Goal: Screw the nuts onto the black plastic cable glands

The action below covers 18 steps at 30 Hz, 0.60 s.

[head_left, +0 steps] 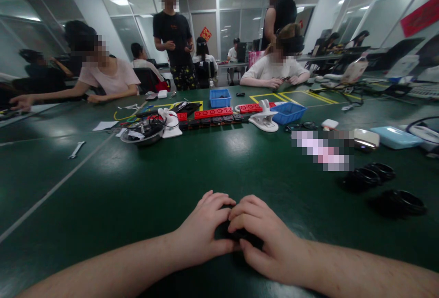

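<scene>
My left hand (202, 229) and my right hand (265, 238) rest together on the green table (137, 188), close to its near edge. Both have their fingers curled round a small black object (228, 233) held between them; most of it is hidden by the fingers and I cannot make out what it is. To my right lie three black rings (380, 172) on the table, the nearest about a hand's width from my right hand.
Red and black power strips (212, 115), two blue bins (288, 111), white clamps (265, 117), a bowl of cables (142, 132) and a spanner (76, 149) lie mid-table. Two people sit at the far side, two others stand behind. Small devices lie at right.
</scene>
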{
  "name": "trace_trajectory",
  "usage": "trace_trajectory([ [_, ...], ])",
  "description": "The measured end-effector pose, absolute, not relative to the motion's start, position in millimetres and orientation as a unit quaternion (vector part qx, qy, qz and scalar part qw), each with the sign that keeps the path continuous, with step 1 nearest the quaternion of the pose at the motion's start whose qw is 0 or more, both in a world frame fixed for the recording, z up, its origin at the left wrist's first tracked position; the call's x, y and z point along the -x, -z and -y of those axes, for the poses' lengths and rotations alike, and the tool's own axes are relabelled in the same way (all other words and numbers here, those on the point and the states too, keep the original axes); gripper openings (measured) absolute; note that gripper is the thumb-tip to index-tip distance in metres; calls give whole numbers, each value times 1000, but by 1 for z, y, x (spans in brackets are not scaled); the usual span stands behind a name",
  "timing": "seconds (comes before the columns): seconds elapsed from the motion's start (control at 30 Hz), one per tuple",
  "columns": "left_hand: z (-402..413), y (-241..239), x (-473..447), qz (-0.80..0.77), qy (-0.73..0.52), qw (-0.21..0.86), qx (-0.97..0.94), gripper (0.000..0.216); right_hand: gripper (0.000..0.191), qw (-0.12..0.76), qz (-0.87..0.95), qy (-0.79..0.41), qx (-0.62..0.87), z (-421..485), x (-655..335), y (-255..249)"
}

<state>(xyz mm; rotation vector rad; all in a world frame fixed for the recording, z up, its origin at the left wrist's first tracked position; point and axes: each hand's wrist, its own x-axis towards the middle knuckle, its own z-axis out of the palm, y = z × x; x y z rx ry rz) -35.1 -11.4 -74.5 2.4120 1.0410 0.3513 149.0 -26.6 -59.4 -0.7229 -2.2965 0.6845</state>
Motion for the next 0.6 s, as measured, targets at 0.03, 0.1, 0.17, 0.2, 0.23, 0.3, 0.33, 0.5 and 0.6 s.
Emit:
trace_trajectory([
  [0.03,11,75,35,-380,-129,243,-883,33,23,316,873,-260,265,26,-149,59],
  [0.1,11,76,35,-380,-134,241,-883,32,25,320,876,-262,248,26,-148,59],
  [0.17,10,78,35,-377,-141,236,-884,31,26,321,878,-263,239,26,-148,59],
  [0.2,10,79,35,-375,-144,234,-886,31,27,320,879,-263,237,26,-149,59],
  [0.23,10,79,35,-374,-145,231,-886,29,27,317,880,-264,235,26,-149,58],
  [0.3,10,78,35,-374,-143,231,-887,27,26,311,883,-263,233,27,-150,58],
  [0.33,11,78,35,-377,-141,232,-885,26,24,309,885,-261,231,27,-150,59],
  [0.5,12,75,34,-389,-130,239,-880,29,19,313,886,-252,230,27,-151,61],
  [0.6,12,74,34,-391,-125,240,-880,30,18,311,888,-251,229,27,-151,61],
])
